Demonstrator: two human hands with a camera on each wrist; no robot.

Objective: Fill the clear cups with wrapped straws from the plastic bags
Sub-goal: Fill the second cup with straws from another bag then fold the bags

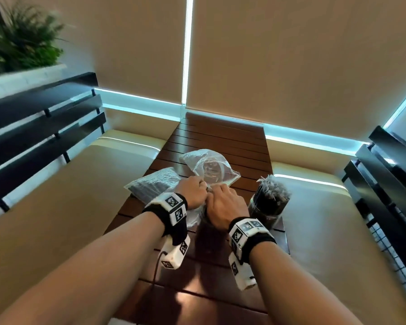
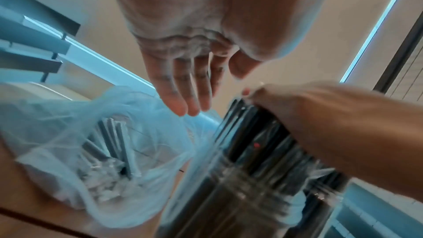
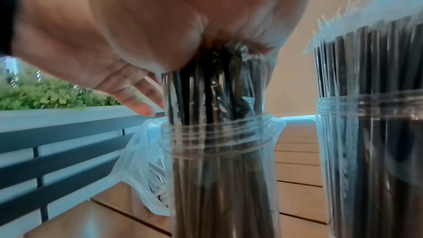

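My right hand (image 1: 223, 202) grips the tops of a bundle of black wrapped straws (image 3: 213, 88) that stands in a clear cup (image 3: 217, 142) at the middle of the table. My left hand (image 1: 192, 191) is beside it with straight fingers (image 3: 139, 102) against the bundle's left side, holding nothing. In the left wrist view the left hand (image 2: 190, 93) hangs open above an open plastic bag (image 2: 91, 142) with several straws inside. A second clear cup (image 1: 270, 202), packed full of straws, stands to the right. Another bag of straws (image 1: 155, 186) lies to the left.
The slatted wooden table (image 1: 220, 141) is narrow, with cream bench seats (image 1: 80, 195) on both sides and dark slatted backrests (image 1: 45, 127). A crumpled clear bag (image 1: 209, 165) lies behind the hands. Window blinds close off the far end.
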